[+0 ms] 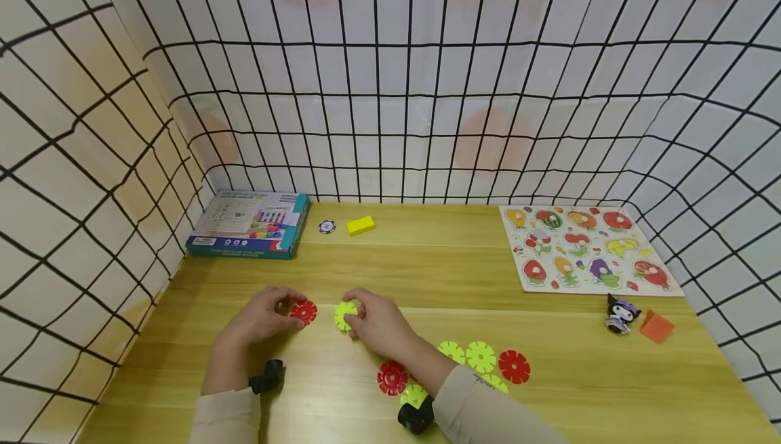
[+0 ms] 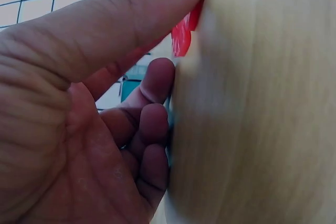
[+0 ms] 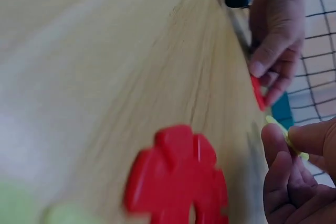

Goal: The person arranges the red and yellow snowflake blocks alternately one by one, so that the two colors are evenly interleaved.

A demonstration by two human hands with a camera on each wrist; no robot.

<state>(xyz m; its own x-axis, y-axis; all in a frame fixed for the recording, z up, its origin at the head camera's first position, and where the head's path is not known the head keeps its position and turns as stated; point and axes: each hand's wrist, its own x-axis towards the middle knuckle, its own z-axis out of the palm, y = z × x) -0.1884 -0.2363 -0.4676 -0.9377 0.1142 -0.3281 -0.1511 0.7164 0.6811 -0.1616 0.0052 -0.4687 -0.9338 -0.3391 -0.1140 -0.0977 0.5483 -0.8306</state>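
My left hand point(image 1: 262, 318) pinches a red notched plastic disc point(image 1: 304, 312) between thumb and index finger, low over the tabletop. In the left wrist view the thumb covers most of this disc, and the other fingers curl loosely beside the table. A yellow-green notched disc point(image 1: 343, 315) is pinched between the thumb and fingers of my right hand point(image 1: 381, 325), a short way to the right of the red one. The two discs are apart, roughly level with each other. Beneath and beside the right forearm lie several loose discs, among them a red one point(image 1: 392, 378) and a yellow-green one point(image 1: 481, 357).
A boxed toy set point(image 1: 250, 224) lies at the back left, beside a small round chip point(image 1: 327, 227) and a yellow block point(image 1: 361, 226). A fruit puzzle board point(image 1: 579, 280), a small figurine point(image 1: 620, 314) and an orange square point(image 1: 657, 327) are at right. Black grid netting point(image 1: 411, 95) surrounds the table.
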